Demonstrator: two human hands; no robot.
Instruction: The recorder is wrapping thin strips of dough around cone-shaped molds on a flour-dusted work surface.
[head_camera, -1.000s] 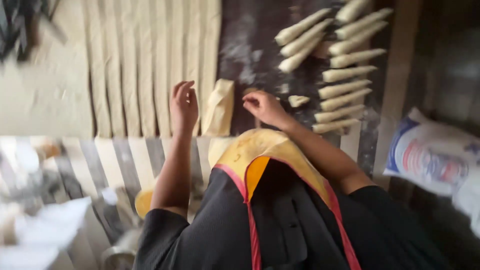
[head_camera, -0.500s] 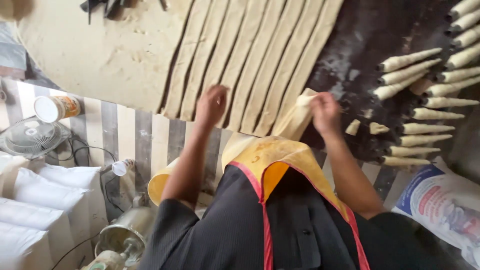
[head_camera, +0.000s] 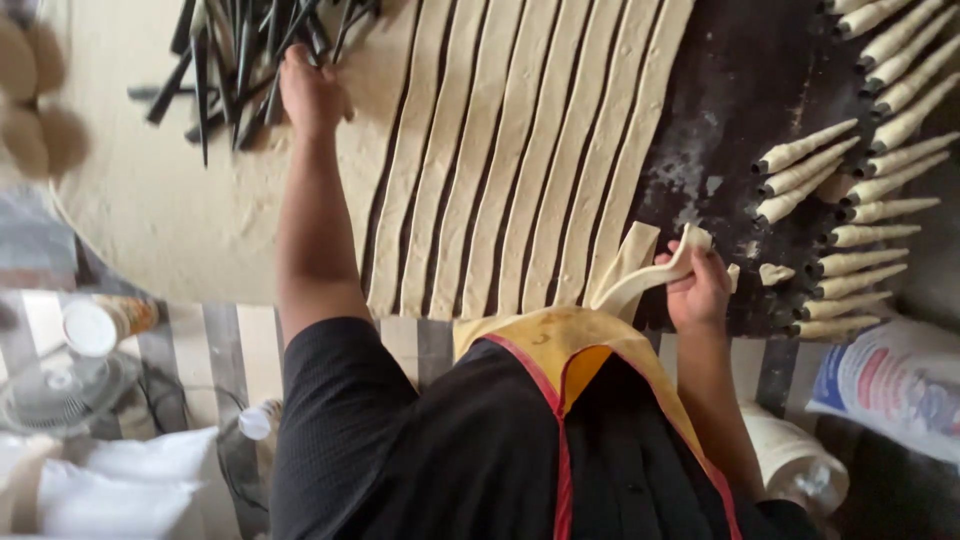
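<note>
1. Two hands work apart in the head view: the left hand (head_camera: 312, 92) reaches far out to the heap of thin black metal cone moulds (head_camera: 250, 50) at the top of the floured work surface (head_camera: 150, 190), fingers curled down onto them (whether it already grips one I cannot tell).
2. The right hand (head_camera: 697, 287) is closed around the lifted end of one long pale dough strip (head_camera: 632, 268), held just above the near edge of the table.
3. Beside it lie the other cut dough strips (head_camera: 520, 150), side by side; to the right, rows of dough-wrapped cones (head_camera: 850, 210) rest on the dark tray (head_camera: 730, 100).
4. Judging by this, the step in hand is fetching a mould for the held strip.
5. The next move calls for bringing one mould to the strip's end without stretching the dough.
</note>
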